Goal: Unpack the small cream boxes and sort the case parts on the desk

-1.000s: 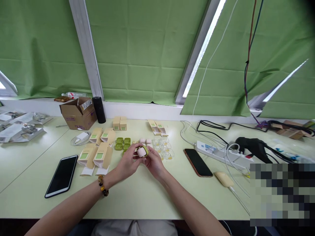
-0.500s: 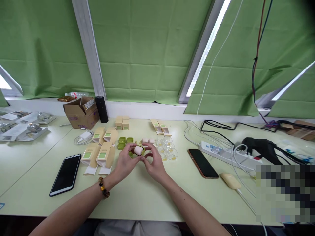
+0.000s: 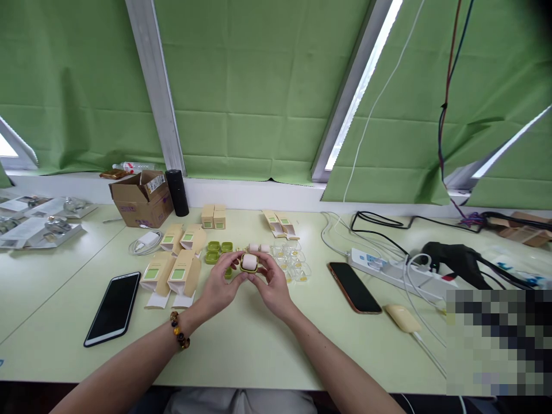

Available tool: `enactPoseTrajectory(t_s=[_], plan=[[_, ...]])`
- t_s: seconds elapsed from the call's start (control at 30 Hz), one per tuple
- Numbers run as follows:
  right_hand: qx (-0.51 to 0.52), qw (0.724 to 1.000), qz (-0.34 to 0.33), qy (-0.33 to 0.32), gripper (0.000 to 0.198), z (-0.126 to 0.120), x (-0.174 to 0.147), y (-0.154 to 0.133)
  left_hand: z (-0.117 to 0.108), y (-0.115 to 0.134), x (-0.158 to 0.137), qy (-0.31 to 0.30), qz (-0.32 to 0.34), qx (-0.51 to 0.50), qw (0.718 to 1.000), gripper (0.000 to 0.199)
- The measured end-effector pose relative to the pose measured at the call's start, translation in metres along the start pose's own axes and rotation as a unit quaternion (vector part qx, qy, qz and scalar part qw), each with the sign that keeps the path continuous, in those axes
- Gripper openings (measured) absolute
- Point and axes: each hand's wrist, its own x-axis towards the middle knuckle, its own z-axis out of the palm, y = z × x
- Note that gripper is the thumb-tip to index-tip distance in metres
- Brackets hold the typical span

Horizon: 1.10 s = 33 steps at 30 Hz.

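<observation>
Between both hands is a small pale pink cylinder (image 3: 249,262) with a dark green and yellowish square rim around it. My left hand (image 3: 223,282) closes on its left side, thumb at the bottom. My right hand (image 3: 271,283) grips the right side, and the two thumbs nearly meet. Just beyond my left fingers sit several small green square cups (image 3: 212,257), one partly hidden by the hand. Pale pink cylinders (image 3: 259,248) lie behind the fingertips. Clear plastic pieces (image 3: 293,261) stand in rows right of my right hand.
Open cream cartons (image 3: 184,273) stand left of my hands, with small closed boxes (image 3: 214,217) and flattened cartons (image 3: 281,224) farther back. Phones lie left (image 3: 112,309) and right (image 3: 354,287). A power strip (image 3: 394,273) with cables, a cardboard box (image 3: 141,198) and a black cylinder (image 3: 177,192) are around.
The held piece has turned, so its pink cylinder now faces me more squarely within the rim. It sits slightly farther right, and my right fingers have closed around its side.
</observation>
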Motion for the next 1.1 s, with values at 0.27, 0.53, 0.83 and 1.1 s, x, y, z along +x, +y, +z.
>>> enactPoseTrajectory(t_s=[0.27,0.53,0.83,1.1], plan=[[-0.041,0.999,-0.018,-0.006,0.047,0.000,-0.003,-0.007,-0.001,0.003,0.001,0.050,0.065,0.093,0.992,0.034],[-0.138,0.983,-0.121,0.011,0.044,-0.002,-0.003,-0.004,-0.002,0.000,-0.002,0.038,0.100,0.122,0.987,0.035],[-0.083,0.992,-0.091,0.025,0.029,0.000,-0.001,-0.001,0.001,-0.007,-0.004,-0.002,0.074,0.056,0.996,0.047],[0.059,0.997,0.022,0.035,0.030,-0.002,0.005,0.005,-0.001,0.002,-0.002,0.010,-0.014,-0.060,0.998,0.049]])
